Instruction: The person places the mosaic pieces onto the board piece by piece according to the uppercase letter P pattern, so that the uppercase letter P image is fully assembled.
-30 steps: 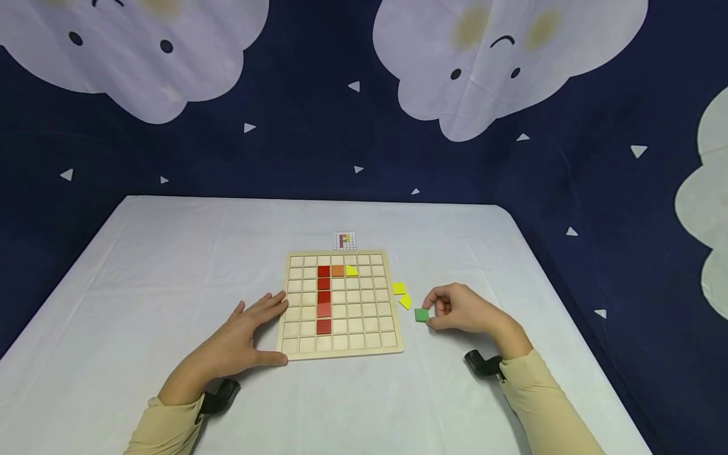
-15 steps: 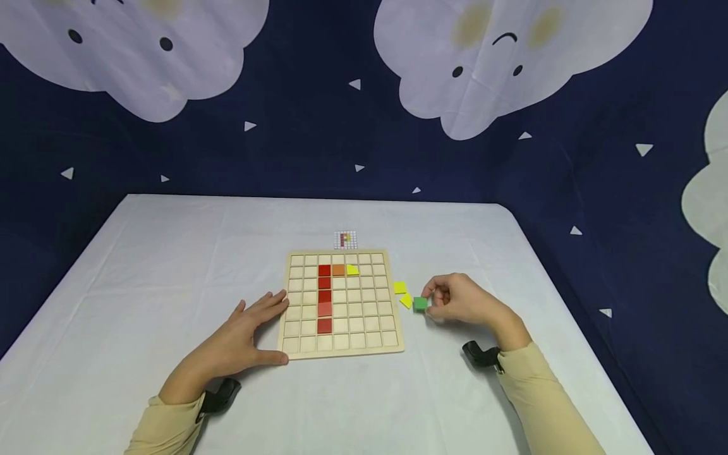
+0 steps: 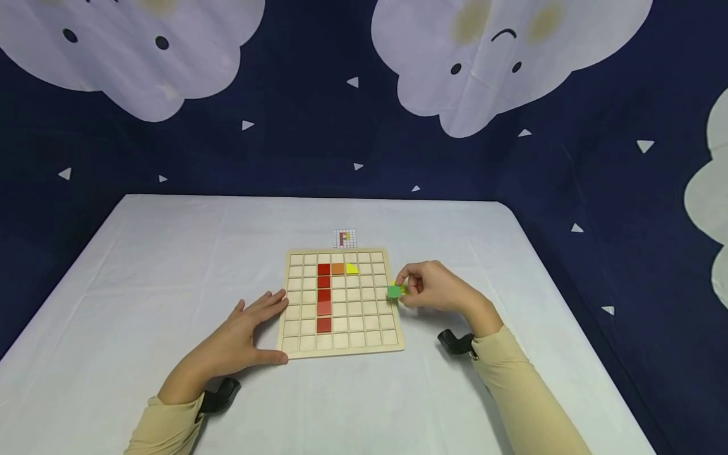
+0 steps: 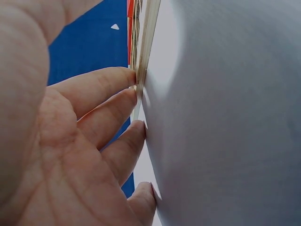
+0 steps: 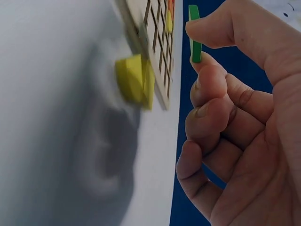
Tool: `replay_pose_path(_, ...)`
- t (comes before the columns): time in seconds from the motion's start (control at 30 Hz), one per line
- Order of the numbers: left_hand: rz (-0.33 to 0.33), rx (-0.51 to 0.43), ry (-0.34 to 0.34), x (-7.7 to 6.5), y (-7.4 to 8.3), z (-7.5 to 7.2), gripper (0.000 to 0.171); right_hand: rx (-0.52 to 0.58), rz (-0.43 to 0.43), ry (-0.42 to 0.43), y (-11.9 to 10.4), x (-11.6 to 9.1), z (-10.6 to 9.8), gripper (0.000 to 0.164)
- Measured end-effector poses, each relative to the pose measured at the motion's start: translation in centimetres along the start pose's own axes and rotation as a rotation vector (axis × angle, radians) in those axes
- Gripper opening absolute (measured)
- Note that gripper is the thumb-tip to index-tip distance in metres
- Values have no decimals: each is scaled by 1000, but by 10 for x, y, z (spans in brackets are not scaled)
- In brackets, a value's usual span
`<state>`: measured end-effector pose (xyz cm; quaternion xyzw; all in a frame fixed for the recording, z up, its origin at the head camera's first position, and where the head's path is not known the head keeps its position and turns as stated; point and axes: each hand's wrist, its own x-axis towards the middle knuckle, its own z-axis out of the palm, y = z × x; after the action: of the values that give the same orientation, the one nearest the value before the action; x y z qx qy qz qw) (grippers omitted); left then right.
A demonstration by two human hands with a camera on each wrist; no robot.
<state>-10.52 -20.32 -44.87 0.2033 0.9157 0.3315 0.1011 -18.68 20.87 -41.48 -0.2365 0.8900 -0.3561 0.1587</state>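
A wooden grid board [image 3: 354, 323] lies flat on the white table. My left hand [image 3: 241, 338] rests at its left edge, fingers spread and fingertips touching the rim; the left wrist view shows the fingertips [image 4: 126, 75] against the edge. Between thumb and index finger my right hand [image 3: 440, 287] pinches a green square tile [image 3: 394, 292], raised above the board's right edge. Red tiles [image 3: 323, 295] fill a column on the board, with an orange tile [image 3: 338, 269] and a yellow rounded tile [image 3: 352, 269] in the upper row.
Yellow tiles [image 5: 134, 77] lie on the table beside the board's right edge, mostly covered by the green tile and right hand in the head view. Behind the board lies a small printed pattern card [image 3: 344, 239]. A dark blue cloth with clouds hangs behind the table.
My right hand has lifted the green tile off the table and carried it left and away from me to the board's right edge. The left hand stays still.
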Motion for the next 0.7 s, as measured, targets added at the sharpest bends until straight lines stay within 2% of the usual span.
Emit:
replay_pose_path(0.33,-3,13,-7,0,4,-3,105,-1,-48,-54,-18,23,14,23)
replay_pose_path(0.7,3,48,-20,2,8,-5,104,-34,-78,-98,-29,42,27,21)
